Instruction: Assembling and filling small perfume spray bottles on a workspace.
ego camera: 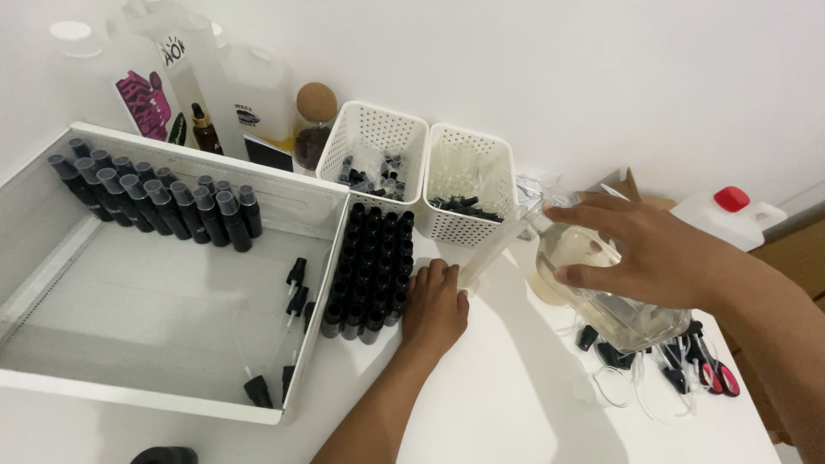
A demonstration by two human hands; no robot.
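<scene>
The left hand [436,308] lies flat on the white table [516,395], fingers together, its fingertips pressed against the right side of a block of small black open-topped bottles [371,266] standing in tight rows. The right hand [640,249] is clamped over a large clear glass jug of pale liquid [601,296], tilted so its long neck points left toward that block.

Left of the block sits a wide white shallow tray [51,301] with capped dark spray bottles [163,202] along its back wall and loose black spray pumps [292,292] near its right side. Behind the block stand two white perforated plastic baskets [378,129] holding small parts. Right of the block, past the jug, red-handled scissors [718,369] lie among loose pumps.
</scene>
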